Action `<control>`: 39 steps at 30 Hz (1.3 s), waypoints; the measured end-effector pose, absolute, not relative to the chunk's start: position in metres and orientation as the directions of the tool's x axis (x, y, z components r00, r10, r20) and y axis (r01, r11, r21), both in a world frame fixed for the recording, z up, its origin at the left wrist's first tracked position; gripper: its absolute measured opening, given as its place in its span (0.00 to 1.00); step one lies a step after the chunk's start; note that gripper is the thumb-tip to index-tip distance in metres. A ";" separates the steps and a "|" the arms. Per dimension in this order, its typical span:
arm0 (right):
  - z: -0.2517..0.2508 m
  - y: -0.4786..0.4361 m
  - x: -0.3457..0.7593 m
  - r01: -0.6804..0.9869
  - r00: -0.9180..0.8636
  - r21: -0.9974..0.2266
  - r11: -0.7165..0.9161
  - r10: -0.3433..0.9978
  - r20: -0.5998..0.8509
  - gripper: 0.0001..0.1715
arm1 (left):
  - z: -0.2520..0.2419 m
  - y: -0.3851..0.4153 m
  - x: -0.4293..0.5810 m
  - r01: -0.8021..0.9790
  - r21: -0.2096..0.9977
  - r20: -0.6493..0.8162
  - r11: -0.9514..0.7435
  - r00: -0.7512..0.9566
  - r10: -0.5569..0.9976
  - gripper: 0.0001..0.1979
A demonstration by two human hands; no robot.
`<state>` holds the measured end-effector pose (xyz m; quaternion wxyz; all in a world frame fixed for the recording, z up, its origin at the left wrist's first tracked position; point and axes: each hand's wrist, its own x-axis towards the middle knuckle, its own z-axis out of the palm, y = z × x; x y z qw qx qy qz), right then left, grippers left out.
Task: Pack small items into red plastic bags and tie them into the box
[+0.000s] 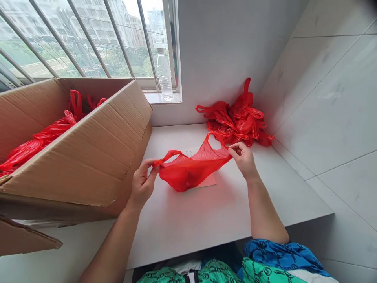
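A red plastic bag (188, 173) with loop handles is stretched out above the white table. My left hand (143, 181) pinches its left edge near one handle. At the opposite edge, my right hand (243, 157) has thumb and fingers closed on the plastic. The bag's lower middle sags, with a darker patch showing through; I cannot tell what makes it. Beneath the bag, partly hidden by it, lies a flat pale sheet or card (208, 181).
Several crumpled red bags (235, 118) are heaped in the back right corner. On the left stands an open cardboard box (88, 157) holding more red bags (47, 131). A clear water bottle (165, 76) stands on the sill by the barred window. The white table (200, 224) ends near my body.
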<state>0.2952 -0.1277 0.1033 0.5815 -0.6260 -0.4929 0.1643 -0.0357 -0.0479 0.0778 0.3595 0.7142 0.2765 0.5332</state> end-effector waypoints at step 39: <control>0.072 -0.118 0.248 0.994 -0.030 0.108 -0.003 0.951 0.306 0.19 | 0.049 -0.063 -0.008 0.633 0.243 0.343 -0.735 0.653 0.676 0.16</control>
